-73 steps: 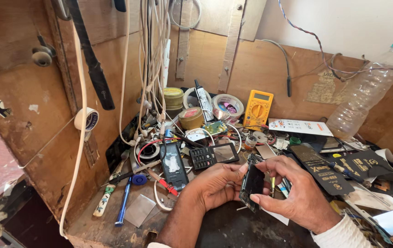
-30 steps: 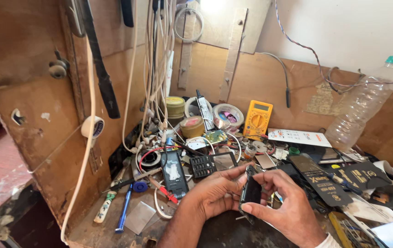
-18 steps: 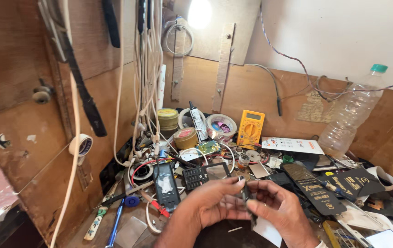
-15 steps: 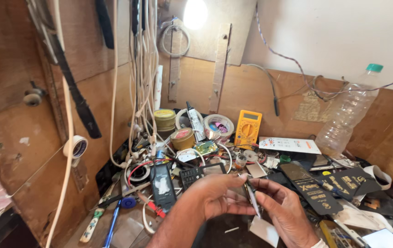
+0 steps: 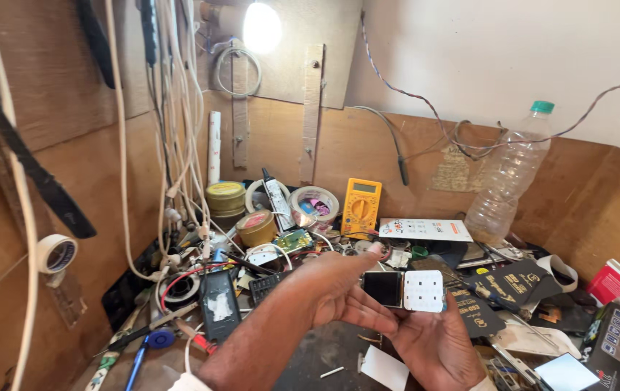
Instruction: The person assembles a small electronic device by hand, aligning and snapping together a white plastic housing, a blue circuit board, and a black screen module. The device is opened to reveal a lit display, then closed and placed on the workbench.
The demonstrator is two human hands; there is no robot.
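Observation:
My left hand (image 5: 342, 289) and my right hand (image 5: 433, 340) together hold up a small bare phone body (image 5: 404, 290), with a dark screen on its left half and a white keypad membrane on its right half. Left fingers grip its screen end from the left and below. The right palm and fingers support it from underneath at the keypad end. The phone faces me, raised a little above the cluttered bench.
A yellow multimeter (image 5: 360, 208), tape rolls (image 5: 225, 197), a clear plastic bottle (image 5: 509, 177), a black phone (image 5: 218, 315), black packets (image 5: 509, 282), hanging cables (image 5: 172, 108) and a lit bulb (image 5: 261, 27) crowd the wooden bench and back wall.
The view has tilted up and moved closer. Both hands turned the phone from edge-on to face-up, so its screen and white keypad now show.

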